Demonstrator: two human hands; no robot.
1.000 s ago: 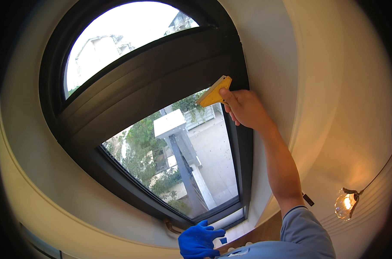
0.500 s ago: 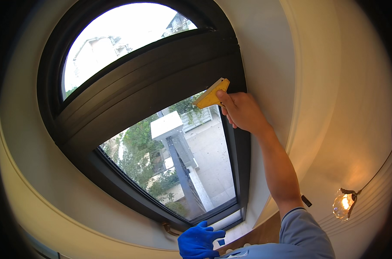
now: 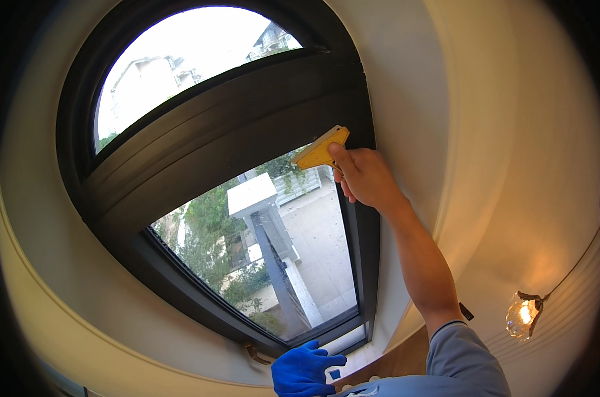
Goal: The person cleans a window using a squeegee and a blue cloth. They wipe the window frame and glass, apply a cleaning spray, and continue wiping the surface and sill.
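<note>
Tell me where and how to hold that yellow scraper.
Probably grip the yellow scraper by its narrow end, from the lower right: it tapers that way, its wide edge faces upper left, and the right hand holds it there.

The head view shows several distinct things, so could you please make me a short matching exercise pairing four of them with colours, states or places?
1. Hand tool
2. Glove
3. Lamp
4. Window frame

A. Lit, far right
B. Dark, almost black
C. Yellow, in the right hand
D. Blue, at the picture's lower edge

Pairs: 1-C, 2-D, 3-A, 4-B
</note>
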